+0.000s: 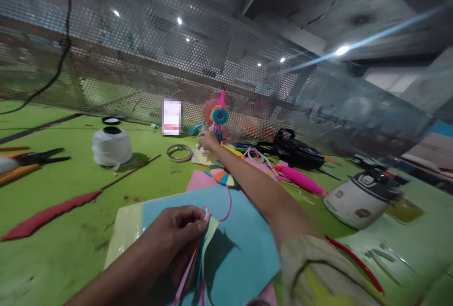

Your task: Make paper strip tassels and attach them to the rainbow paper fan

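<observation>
My left grip (186, 225) pinches coloured strips (211, 234) above the blue sheet (255, 254); whether my right grip (207, 142), by the upright ornament (220, 109), holds anything I cannot tell. Careless reaching could topple the ornament; slack fingers could drop the strips.

Well behind the right hand (208, 141) sits a greyish-beige sleeve (334, 261), crossed by a dark curving line (318, 261) (yellow patch (318, 292) too, I notice). Behind the left hand (182, 230), the forearm (130, 263) shows bare.

The head camera looks forward and down across the table (49, 270).
</observation>
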